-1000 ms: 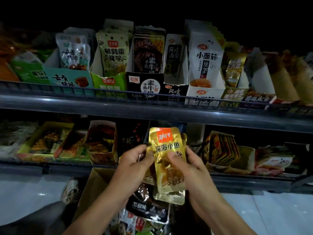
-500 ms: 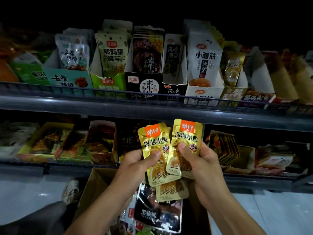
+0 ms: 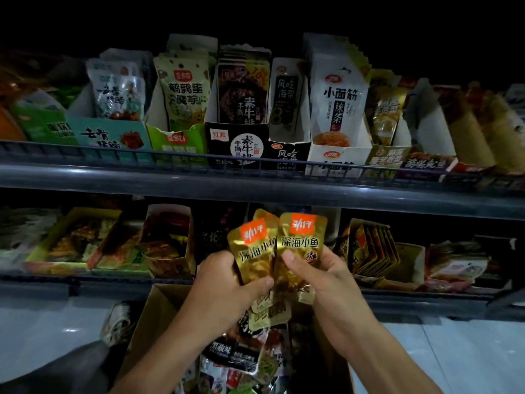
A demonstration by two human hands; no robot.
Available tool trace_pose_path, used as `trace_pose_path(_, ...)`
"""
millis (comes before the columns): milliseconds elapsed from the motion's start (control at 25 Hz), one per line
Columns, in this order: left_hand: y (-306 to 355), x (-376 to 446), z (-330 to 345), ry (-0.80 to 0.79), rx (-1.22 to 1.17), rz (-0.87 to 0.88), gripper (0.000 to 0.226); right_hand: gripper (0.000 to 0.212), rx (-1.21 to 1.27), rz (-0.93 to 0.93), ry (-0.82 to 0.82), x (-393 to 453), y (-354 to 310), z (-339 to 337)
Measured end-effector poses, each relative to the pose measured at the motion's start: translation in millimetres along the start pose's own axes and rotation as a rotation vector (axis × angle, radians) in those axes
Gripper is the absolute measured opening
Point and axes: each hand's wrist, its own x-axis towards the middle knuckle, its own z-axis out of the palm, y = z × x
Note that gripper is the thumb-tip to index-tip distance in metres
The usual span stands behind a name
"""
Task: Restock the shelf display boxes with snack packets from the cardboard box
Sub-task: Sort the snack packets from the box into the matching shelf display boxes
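Gold snack packets with an orange label are fanned out in front of the lower shelf. My left hand grips the left gold packet, with more gold packets and a dark packet hanging below it. My right hand pinches the right gold packet, thumb on its face. Beneath both hands stands the open cardboard box, holding several mixed packets. Behind the packets the lower shelf's display boxes are dim and partly hidden.
The upper shelf carries a row of filled display boxes behind a wire rail. A box of gold packets stands on the lower shelf at right. A shoe and a dark trouser leg lie on the pale floor at left.
A single stack of gold packets held between both hands has been split and fanned. The right hand's packet rose and moved right, then both hands drew close again.
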Motion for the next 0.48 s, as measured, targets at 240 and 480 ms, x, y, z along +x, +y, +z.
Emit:
trace_pose_path(240, 6, -5, 1, 0.014, -0.339, -0.071, 0.023, 0.033, 0.229, 0.039, 0.107, 3, 12, 5)
trace_pose_path(480, 1, -3, 13, -0.024, -0.387, -0.215, 0.027, 0.023, 0.014, 0.079, 0.021, -5, 23, 23)
